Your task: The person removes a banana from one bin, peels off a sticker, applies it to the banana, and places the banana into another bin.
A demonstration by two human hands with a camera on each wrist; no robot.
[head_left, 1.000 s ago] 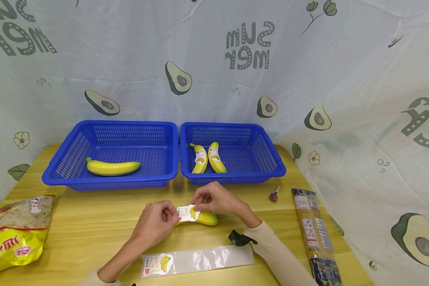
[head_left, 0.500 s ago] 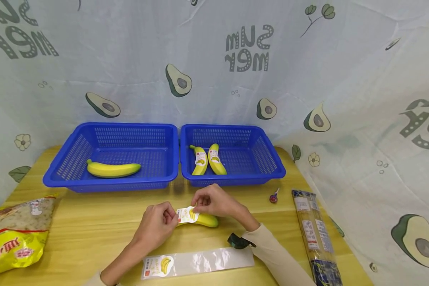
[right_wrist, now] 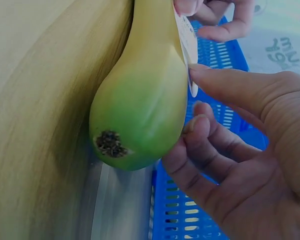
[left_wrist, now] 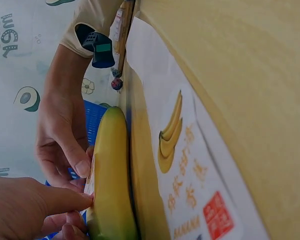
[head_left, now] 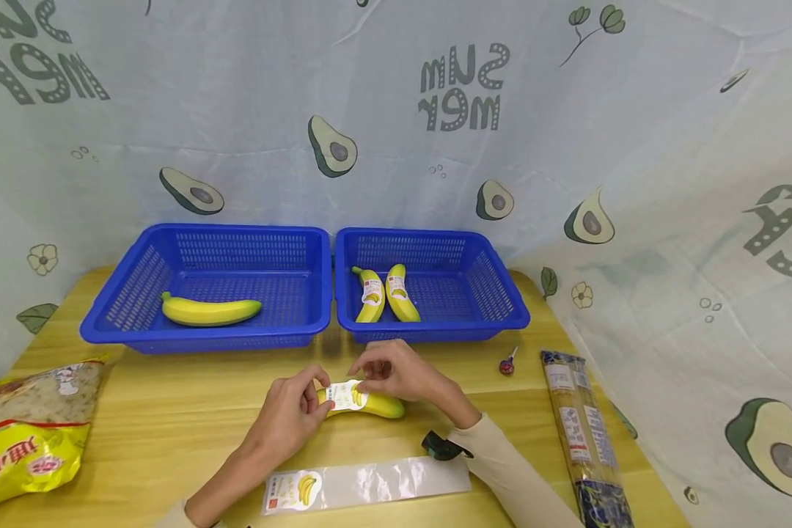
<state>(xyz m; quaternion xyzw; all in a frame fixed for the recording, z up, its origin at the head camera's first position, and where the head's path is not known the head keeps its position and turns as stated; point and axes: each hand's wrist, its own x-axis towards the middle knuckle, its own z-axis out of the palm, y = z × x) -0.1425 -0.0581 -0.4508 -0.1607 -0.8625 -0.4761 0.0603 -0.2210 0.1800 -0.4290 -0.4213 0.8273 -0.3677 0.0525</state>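
A yellow banana (head_left: 383,405) with a green tip lies crosswise on the table, a white banana-print label (head_left: 339,396) along its upper side. My left hand (head_left: 279,419) straddles its left end, thumb on the label's edge and index finger spread to the far side. From the right, my right hand (head_left: 402,370) presses its thumb on the label's other end. In the right wrist view, the curled fingers (right_wrist: 202,130) of that hand rest against the banana's far side, and the label's end (right_wrist: 194,89) stands slightly off the peel.
A clear backing strip (head_left: 383,484) with one label lies in front. Behind stand two blue baskets, the left one (head_left: 303,334) with one banana, the right one (head_left: 449,334) with two labelled bananas. A lollipop (head_left: 507,364), noodle packs (head_left: 584,433) and a yellow bag (head_left: 33,433) lie at the sides.
My left index finger and thumb have spread apart from their pinch on the label's left end, showing the banana between them. The right hand has hardly moved.
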